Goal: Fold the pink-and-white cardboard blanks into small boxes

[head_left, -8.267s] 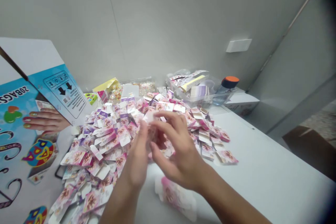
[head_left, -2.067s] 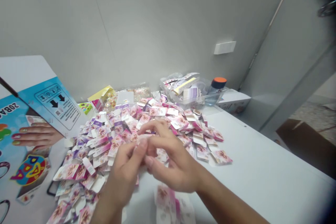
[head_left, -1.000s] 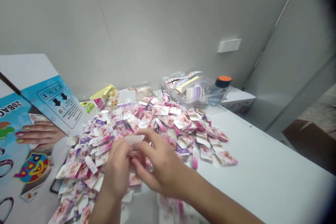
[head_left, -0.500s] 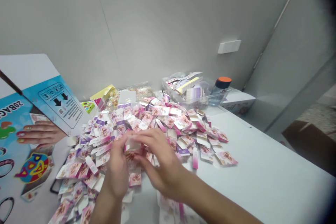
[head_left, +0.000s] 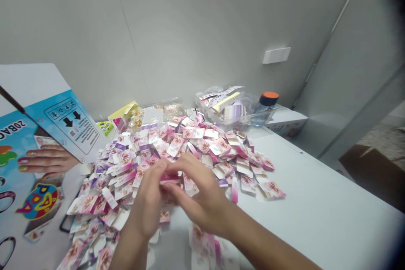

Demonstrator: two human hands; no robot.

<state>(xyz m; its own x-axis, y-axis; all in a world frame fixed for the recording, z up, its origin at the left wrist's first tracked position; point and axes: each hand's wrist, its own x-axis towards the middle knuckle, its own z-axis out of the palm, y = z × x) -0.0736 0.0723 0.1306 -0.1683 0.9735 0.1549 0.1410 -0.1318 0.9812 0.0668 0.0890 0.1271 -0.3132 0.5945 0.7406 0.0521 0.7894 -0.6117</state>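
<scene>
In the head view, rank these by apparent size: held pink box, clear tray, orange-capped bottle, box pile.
1. Box pile
2. Clear tray
3. Orange-capped bottle
4. Held pink box: partly covered, so judged by what shows

Grey wall panels (head_left: 190, 29) rise behind a white table (head_left: 303, 211).
</scene>
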